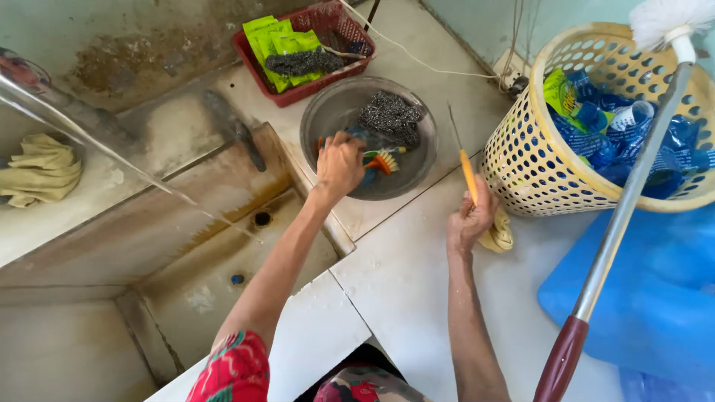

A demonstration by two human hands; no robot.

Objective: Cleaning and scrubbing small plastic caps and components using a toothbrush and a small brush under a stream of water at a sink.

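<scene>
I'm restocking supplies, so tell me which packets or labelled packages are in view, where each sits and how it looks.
Green packets: flat bright green sachets standing in the red basket, top centre.
Blue packets: crinkled blue and white pouches piled in the cream perforated basket, right.
Green-yellow packet: among them, at the left inner wall.

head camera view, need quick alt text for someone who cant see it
A person's left hand reaches into a grey metal basin holding a steel scourer and a small brush, while the right hand holds a thin orange-handled tool beside a cream plastic basket.
</scene>
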